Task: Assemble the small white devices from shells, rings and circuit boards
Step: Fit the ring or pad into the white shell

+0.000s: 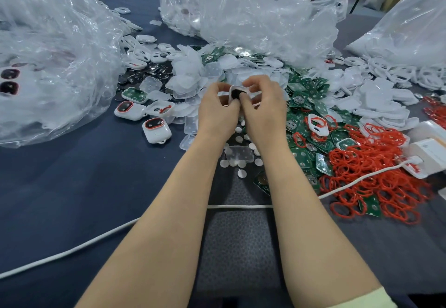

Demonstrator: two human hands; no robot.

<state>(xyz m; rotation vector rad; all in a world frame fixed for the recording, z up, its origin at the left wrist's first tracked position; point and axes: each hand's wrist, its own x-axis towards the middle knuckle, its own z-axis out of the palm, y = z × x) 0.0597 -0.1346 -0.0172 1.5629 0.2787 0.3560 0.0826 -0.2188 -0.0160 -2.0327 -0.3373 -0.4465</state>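
Holding one white shell in the grip of left hand and right hand.

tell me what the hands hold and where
One small white shell with a dark oval insert, held by both: fingers of the left hand on its left edge, of the right hand on its right edge.

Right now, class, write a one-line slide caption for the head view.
Left hand and right hand pinch a white shell with a dark centre, above heaped green circuit boards and red rings.
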